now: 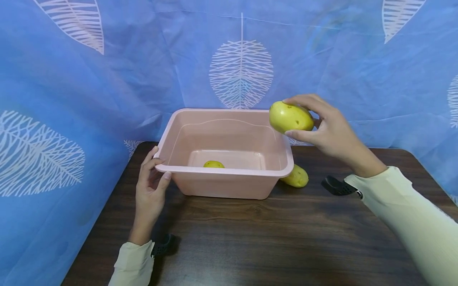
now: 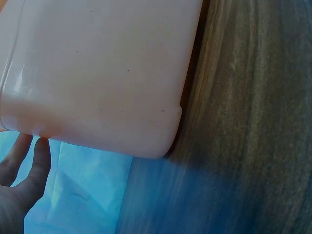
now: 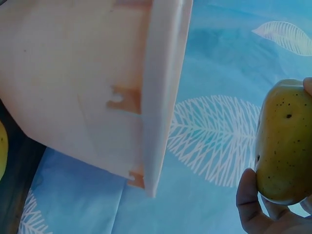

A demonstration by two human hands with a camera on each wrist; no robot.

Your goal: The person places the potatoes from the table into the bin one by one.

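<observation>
A pink plastic basin (image 1: 229, 182) stands on the table, one yellow potato (image 1: 214, 164) partly visible inside it. My left hand (image 1: 150, 190) grips the basin's left front corner; in the left wrist view its fingers (image 2: 41, 161) touch the basin wall (image 2: 97, 87). Above the basin's right rim, my right hand (image 1: 332, 131) holds another yellow potato (image 1: 290, 117) between thumb and fingers. The right wrist view shows that potato (image 3: 285, 141) beside the basin's outer side (image 3: 73, 87). A further potato (image 1: 297, 176) lies on the table against the basin's right side, partly hidden by it.
The dark wooden table (image 1: 250, 238) extends in front of the basin and to both sides. Behind it hangs a blue cloth (image 1: 143, 59) with white leaf prints. Dark straps (image 1: 338, 186) show at both wrists.
</observation>
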